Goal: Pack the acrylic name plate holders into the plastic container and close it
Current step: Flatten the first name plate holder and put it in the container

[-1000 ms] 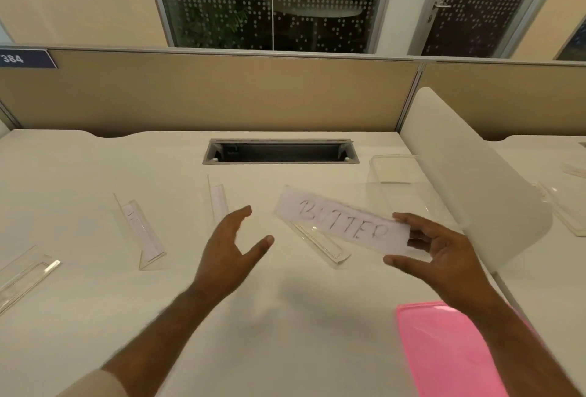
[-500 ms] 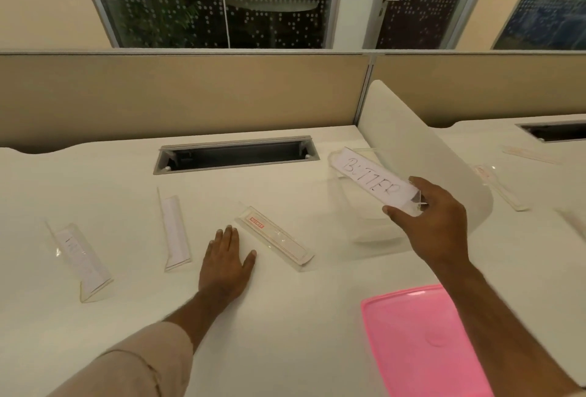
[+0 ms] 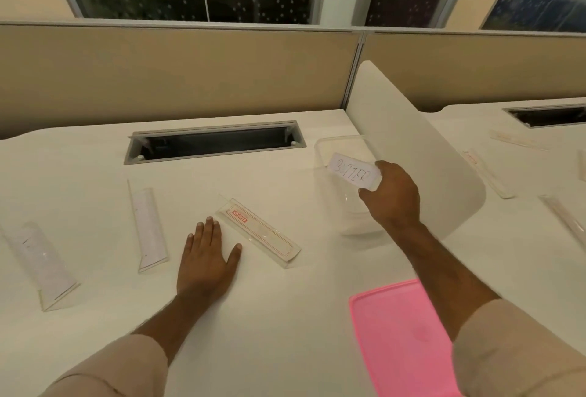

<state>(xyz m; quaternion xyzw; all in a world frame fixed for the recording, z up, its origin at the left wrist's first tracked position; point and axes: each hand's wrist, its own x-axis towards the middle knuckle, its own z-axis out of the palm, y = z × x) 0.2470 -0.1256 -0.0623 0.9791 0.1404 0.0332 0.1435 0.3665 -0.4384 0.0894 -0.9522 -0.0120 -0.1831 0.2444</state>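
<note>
- My right hand [image 3: 393,193] grips the name plate holder marked "BUTTER" [image 3: 353,172] at its near end, fingers closed around it. The holder is tilted, far end down, inside the mouth of the clear plastic container [image 3: 333,142].
- Half a second ago the same holder was held above the container rim; a second ago it was in front of me over the middle of the desk [image 3: 79,174]. It has moved right and forward, then down, so I judge the first insertion is nearly complete but not released.
- My left hand [image 3: 206,257] lies flat and open on the desk, holding nothing, just beside the holder with the red label [image 3: 258,231]. A second ago it was raised and spread; half a second ago it was already down, as now.
- Two more holders stand to the left: one upright near the centre [image 3: 149,225], one at the far left [image 3: 41,263]. Neither has moved relative to the desk.
- The pink lid [image 3: 402,339] lies apart from the container at the near right edge. Closing is not yet started.
- More clear pieces lie on the neighbouring desk beyond the divider [image 3: 421,155]; I cannot tell what they are.
</note>
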